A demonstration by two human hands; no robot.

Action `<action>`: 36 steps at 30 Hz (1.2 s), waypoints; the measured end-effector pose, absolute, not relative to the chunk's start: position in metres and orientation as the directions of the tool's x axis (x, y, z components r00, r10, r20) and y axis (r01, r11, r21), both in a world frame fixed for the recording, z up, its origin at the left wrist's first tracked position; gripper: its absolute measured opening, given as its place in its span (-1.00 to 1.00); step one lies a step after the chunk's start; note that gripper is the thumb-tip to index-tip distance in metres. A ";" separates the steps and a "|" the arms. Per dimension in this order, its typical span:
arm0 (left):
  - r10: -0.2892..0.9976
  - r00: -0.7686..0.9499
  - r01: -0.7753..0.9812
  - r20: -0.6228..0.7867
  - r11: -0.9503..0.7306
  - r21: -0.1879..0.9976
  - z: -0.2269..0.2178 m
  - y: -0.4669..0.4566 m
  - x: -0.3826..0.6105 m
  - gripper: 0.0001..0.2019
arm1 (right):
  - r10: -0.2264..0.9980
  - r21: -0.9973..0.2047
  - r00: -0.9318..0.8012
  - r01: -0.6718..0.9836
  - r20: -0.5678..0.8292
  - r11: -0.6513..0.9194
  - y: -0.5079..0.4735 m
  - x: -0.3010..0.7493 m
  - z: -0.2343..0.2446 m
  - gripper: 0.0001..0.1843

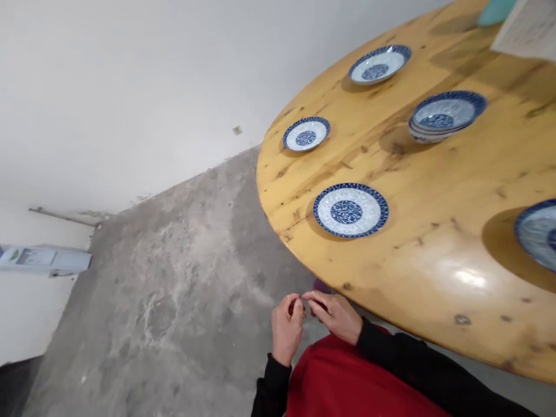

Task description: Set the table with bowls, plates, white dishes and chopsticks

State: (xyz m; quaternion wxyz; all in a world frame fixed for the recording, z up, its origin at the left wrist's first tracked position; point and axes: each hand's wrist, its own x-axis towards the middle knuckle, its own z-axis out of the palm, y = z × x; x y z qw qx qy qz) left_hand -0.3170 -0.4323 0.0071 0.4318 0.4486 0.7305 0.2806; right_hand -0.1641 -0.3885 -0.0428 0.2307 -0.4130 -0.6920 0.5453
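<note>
Close together in front of my red-clothed body, my left hand (287, 329) and my right hand (341, 317) are raised off the table's near edge. The left fingers curl toward the thumb in a loose pinch; whether anything small is between them cannot be seen. On the right, the fingers reach toward the left fingertips, thumb apart, and no object shows in them. Nearest on the wooden table (425, 255) is a blue-and-white plate (351, 210). Behind it are a smaller plate (306, 134), a shallow dish (380, 64) and a bowl that looks stacked (447, 116).
Another blue-patterned dish (538, 234) is cut off at the right edge. A white sheet-like object (530, 29) and a teal item (495, 11) are at the top right. Concrete floor (195, 289) lies left of the curved table edge, with a white appliance (47, 259) by the wall.
</note>
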 end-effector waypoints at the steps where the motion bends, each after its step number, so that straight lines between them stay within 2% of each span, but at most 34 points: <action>1: 0.898 -0.219 0.410 -0.382 0.440 0.799 0.009 -0.418 -0.322 -0.65 | 0.840 -0.946 -0.528 0.318 -0.124 0.061 -0.377 -0.169 -0.042 -0.51; 7: 0.926 -0.147 0.383 -0.348 0.378 0.843 0.011 -0.353 -0.339 -0.65 | 0.895 -0.954 -0.438 0.294 -0.085 0.054 -0.327 -0.190 -0.039 -0.55; 11: 0.946 -0.031 0.452 -0.323 0.301 0.840 0.010 -0.313 -0.343 -0.68 | 0.936 -0.954 -0.348 0.293 -0.050 0.059 -0.308 -0.195 -0.031 -0.57; 15: 0.947 0.114 0.547 -0.299 0.191 0.815 0.014 -0.262 -0.340 -0.71 | 0.983 -0.949 -0.174 0.314 -0.050 0.007 -0.294 -0.191 -0.030 -0.56; 19: 0.904 0.284 0.544 -0.320 0.123 0.830 0.018 -0.211 -0.334 -0.69 | 0.992 -0.942 0.091 0.318 -0.082 -0.107 -0.282 -0.190 -0.037 -0.54; 25: 0.802 0.508 0.489 -0.315 0.033 0.872 0.017 -0.132 -0.349 -0.68 | 0.895 -0.937 0.421 0.231 -0.147 -0.262 -0.250 -0.210 -0.036 -0.52; 30: 0.725 0.623 0.497 -0.294 -0.076 0.865 0.014 -0.054 -0.366 -0.72 | 0.722 -0.933 0.669 0.122 -0.175 -0.339 -0.220 -0.218 -0.024 -0.51; 33: 0.686 0.668 0.506 -0.288 -0.134 0.852 0.017 -0.011 -0.355 -0.74 | 0.621 -0.924 0.769 0.111 -0.153 -0.365 -0.207 -0.201 -0.013 -0.54; 36: 0.643 0.726 0.479 -0.245 -0.217 0.851 0.025 0.023 -0.327 -0.76 | 0.570 -0.912 0.811 0.125 -0.132 -0.390 -0.196 -0.165 -0.003 -0.58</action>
